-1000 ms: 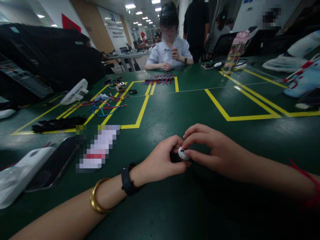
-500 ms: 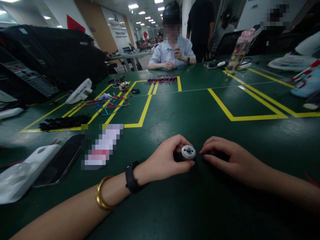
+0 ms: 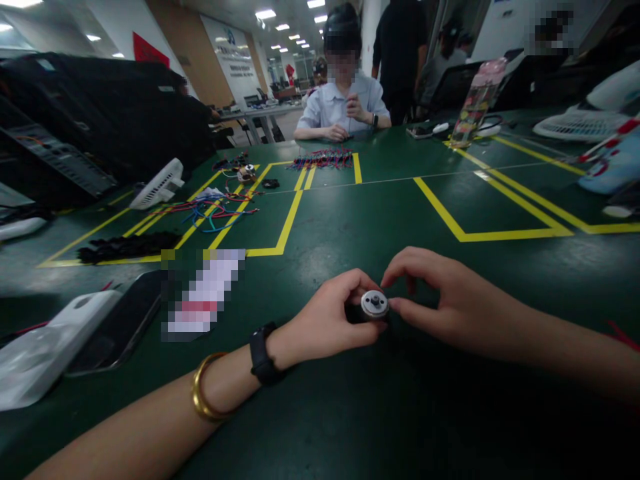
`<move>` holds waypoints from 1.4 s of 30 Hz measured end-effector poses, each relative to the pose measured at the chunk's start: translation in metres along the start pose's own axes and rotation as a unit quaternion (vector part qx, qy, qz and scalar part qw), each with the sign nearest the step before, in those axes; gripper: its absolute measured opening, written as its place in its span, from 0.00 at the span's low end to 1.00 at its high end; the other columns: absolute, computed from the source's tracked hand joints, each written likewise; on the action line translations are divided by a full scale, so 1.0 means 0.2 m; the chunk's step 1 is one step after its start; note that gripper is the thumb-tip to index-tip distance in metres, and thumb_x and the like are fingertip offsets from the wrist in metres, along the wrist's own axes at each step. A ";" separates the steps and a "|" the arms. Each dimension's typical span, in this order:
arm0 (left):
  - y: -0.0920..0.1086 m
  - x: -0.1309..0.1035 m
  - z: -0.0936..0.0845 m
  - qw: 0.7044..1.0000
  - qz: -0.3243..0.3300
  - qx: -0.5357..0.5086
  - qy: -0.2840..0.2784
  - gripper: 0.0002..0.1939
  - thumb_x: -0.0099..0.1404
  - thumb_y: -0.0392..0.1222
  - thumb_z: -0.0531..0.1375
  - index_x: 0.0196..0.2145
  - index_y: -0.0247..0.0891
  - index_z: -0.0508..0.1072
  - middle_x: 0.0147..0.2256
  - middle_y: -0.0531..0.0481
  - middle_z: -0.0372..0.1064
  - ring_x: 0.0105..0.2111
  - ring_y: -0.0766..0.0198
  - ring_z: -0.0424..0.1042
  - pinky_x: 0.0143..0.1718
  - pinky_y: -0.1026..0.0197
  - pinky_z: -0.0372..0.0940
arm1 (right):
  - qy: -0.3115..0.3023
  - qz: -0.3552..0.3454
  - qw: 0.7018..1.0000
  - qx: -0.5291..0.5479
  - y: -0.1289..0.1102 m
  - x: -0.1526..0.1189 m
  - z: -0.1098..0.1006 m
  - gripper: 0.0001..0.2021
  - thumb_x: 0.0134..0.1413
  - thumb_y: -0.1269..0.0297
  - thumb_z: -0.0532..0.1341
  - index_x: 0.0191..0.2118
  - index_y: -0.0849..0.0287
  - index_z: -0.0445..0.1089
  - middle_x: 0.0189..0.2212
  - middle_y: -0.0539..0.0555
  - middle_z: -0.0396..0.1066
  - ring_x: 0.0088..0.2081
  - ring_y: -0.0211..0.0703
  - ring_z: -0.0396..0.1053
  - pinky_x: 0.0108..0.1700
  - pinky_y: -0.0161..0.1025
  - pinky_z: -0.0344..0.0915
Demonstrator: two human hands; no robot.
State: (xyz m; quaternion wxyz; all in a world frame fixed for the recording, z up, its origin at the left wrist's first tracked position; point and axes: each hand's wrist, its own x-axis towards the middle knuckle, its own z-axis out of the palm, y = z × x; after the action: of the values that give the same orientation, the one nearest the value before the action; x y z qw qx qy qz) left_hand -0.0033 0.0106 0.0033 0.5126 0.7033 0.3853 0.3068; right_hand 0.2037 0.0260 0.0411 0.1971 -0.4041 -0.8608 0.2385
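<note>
A small round motor with a silver face, a dark central shaft and small holes stands upright low over the dark green table. My left hand grips its side between thumb and fingers, and the motor's body is mostly hidden below the face. My right hand is just to the right of it, thumb and index finger spread apart. The right thumb tip is at the motor's right edge; whether it touches, I cannot tell. The index fingertip is just behind the motor.
Left of my hands lie a pixelated paper slip, a dark phone and a white device. Farther off are coloured wires, black parts and a bottle. Across the table sits a person.
My right hand has moved left and slightly up to the motor, with its thumb and index finger opening wider. My left hand still holds the motor in nearly the same place.
</note>
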 end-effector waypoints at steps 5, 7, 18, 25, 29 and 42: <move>0.00 0.00 0.00 1.000 0.009 0.013 0.004 0.15 0.54 0.33 0.64 0.37 0.38 0.64 0.32 0.55 0.65 0.31 0.67 0.65 0.30 0.65 0.61 | 0.035 -0.061 0.997 0.020 -0.04 0.01 0.00 0.05 0.53 0.67 0.62 0.38 0.56 0.70 0.41 0.54 0.67 0.36 0.43 0.67 0.39 0.41 0.65; 0.00 0.00 0.00 1.000 0.014 0.020 0.003 0.14 0.54 0.33 0.64 0.37 0.37 0.64 0.32 0.55 0.65 0.30 0.68 0.65 0.30 0.65 0.60 | 0.040 -0.059 0.997 0.016 -0.05 0.02 0.01 0.05 0.54 0.65 0.62 0.37 0.56 0.71 0.41 0.54 0.67 0.37 0.43 0.67 0.40 0.42 0.65; 0.02 0.00 0.00 1.000 0.002 0.016 -0.002 0.15 0.56 0.32 0.64 0.40 0.37 0.66 0.38 0.50 0.70 0.37 0.63 0.71 0.38 0.61 0.66 | 0.034 -0.048 0.998 0.032 0.05 -0.06 -0.03 0.03 0.54 0.67 0.62 0.36 0.56 0.73 0.39 0.53 0.67 0.38 0.43 0.68 0.39 0.40 0.66; 0.03 0.00 -0.01 0.999 -0.005 0.044 -0.003 0.15 0.57 0.34 0.64 0.42 0.36 0.67 0.41 0.48 0.71 0.40 0.60 0.72 0.43 0.57 0.67 | -0.028 -0.053 0.997 -0.041 0.16 -0.16 0.07 0.09 0.55 0.66 0.61 0.43 0.55 0.73 0.44 0.58 0.68 0.45 0.51 0.66 0.46 0.49 0.65; 0.03 -0.01 -0.01 0.999 -0.002 0.047 0.000 0.14 0.57 0.34 0.64 0.42 0.37 0.67 0.41 0.48 0.71 0.41 0.59 0.72 0.43 0.56 0.67 | -0.001 -0.009 0.999 0.048 0.18 -0.17 0.06 0.09 0.56 0.65 0.61 0.44 0.56 0.71 0.41 0.56 0.70 0.41 0.45 0.68 0.42 0.43 0.67; 0.01 0.00 0.00 1.000 -0.001 0.025 0.004 0.14 0.56 0.32 0.64 0.39 0.37 0.65 0.34 0.54 0.67 0.33 0.66 0.68 0.34 0.63 0.64 | -0.017 -0.040 0.999 -0.009 -0.03 0.00 -0.08 0.07 0.57 0.64 0.61 0.41 0.55 0.71 0.38 0.53 0.69 0.36 0.43 0.67 0.37 0.40 0.63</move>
State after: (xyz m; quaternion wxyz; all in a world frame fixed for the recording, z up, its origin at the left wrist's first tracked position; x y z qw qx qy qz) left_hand -0.0040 0.0100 0.0051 0.4939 0.7142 0.3955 0.2994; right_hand 0.2086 0.0258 0.0578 0.1885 -0.3672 -0.8815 0.2292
